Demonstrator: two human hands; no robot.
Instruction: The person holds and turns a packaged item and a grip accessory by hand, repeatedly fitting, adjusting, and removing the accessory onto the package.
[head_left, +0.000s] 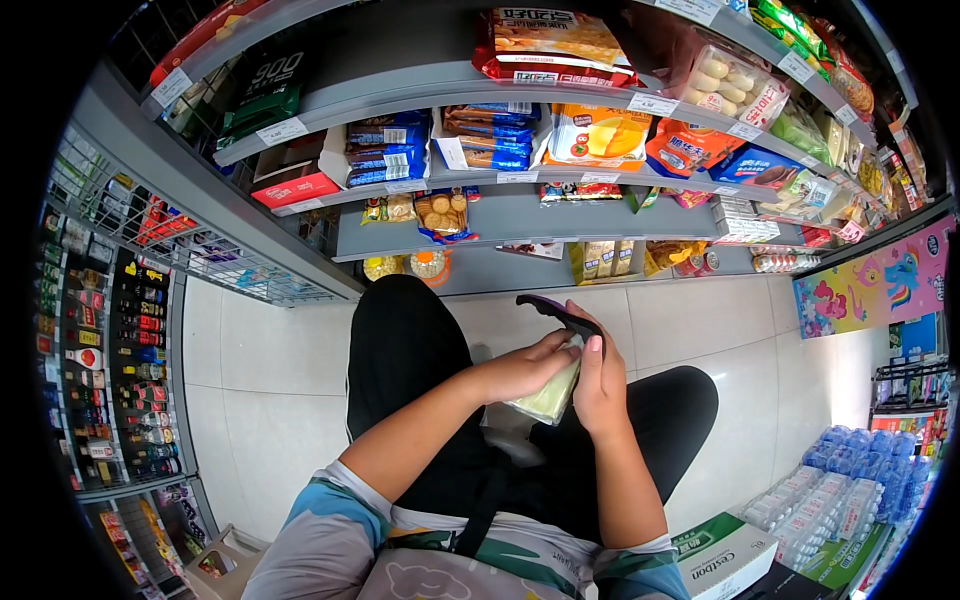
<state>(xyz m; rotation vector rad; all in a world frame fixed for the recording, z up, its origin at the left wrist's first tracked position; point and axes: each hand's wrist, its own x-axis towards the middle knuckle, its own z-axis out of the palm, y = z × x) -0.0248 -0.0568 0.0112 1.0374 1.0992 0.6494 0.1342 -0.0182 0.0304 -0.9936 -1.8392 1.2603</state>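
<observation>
- "Cestbon": I read it on the green-and-white carton [728,562], lower right.
- "900": dark green pack [262,100], upper-left shelf.
- "好吃点": red package [556,48], upper shelf.
- Price tags [652,104]: digits too small.

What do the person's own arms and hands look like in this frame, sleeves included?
The left hand and right hand are both ungloved, and no watch or bracelet shows. The forearms are bare below short, loose sleeves, which have a blue-teal section and a pale grey band at the hem. No cables are visible on the arms.

Close head view, forward and down, edges seemingly curved.
</observation>
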